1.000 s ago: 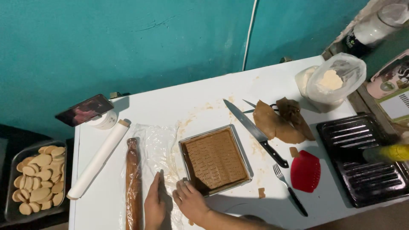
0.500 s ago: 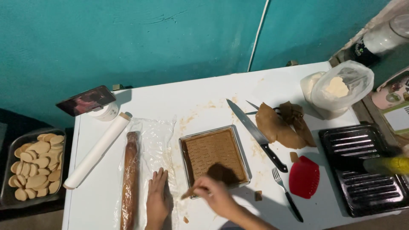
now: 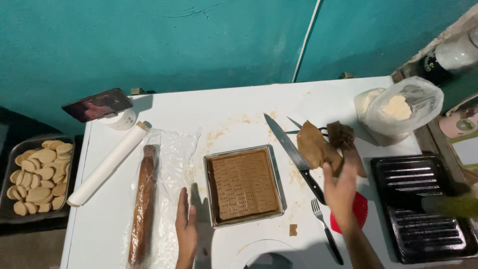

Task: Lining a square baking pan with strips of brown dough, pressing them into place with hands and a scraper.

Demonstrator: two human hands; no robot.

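A square metal pan (image 3: 275,175) of flat brown dough pricked with small holes sits in the middle of the white table (image 3: 219,112). My left hand (image 3: 186,226) lies flat and open on the table just left of the pan, beside clear plastic wrap (image 3: 174,164) with a wooden rolling pin (image 3: 143,201) on it. My right hand (image 3: 340,192) hovers open to the right of the pan, above a red cup-like thing (image 3: 359,211), near a fork (image 3: 326,230), a large knife (image 3: 294,155) and brown dough scraps (image 3: 318,148). It holds nothing.
A white paper roll (image 3: 107,163) lies at left. A phone (image 3: 97,104) leans on a white jar. A tray of pale round cookies (image 3: 37,177) stands off the table's left. A bag of flour (image 3: 398,109) and a black ridged tray (image 3: 423,209) are at right.
My right hand has left the pan's lower edge and swung right, over the fork and red thing. My left hand stays flat beside the pan.
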